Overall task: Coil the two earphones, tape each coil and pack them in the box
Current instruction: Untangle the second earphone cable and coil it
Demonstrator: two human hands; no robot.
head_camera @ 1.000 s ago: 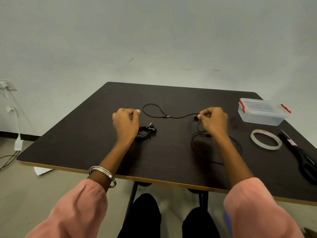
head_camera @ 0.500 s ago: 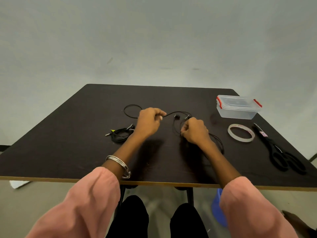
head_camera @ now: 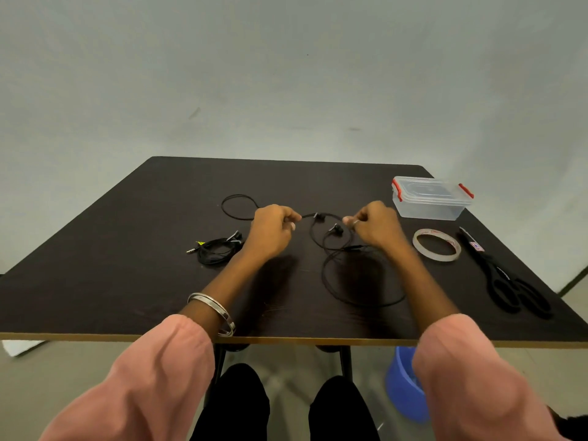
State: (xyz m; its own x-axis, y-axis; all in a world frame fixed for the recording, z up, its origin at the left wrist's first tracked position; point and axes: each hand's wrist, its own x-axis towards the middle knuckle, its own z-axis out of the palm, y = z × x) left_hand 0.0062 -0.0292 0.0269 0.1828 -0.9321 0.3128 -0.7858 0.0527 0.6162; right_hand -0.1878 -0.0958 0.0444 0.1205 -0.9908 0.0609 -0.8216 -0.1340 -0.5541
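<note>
A loose black earphone (head_camera: 331,237) sprawls in loops over the middle of the dark table (head_camera: 95,281). My left hand (head_camera: 272,232) pinches its cable near one earbud. My right hand (head_camera: 375,227) pinches the cable near the other earbud, so a short stretch hangs between the two hands. A second black earphone (head_camera: 216,249) lies bunched in a small bundle to the left of my left hand. The clear plastic box (head_camera: 429,198) with red clips stands lidded at the far right. A roll of clear tape (head_camera: 436,245) lies in front of the box.
Black scissors (head_camera: 506,281) lie along the table's right side, beyond the tape. A blue bucket (head_camera: 404,383) stands on the floor under the right front edge. A wall rises just behind the table's far edge.
My left hand left the bundled earphone and moved right to the loose earphone's cable. My hands came close together, then spread slightly apart with the cable between them.
</note>
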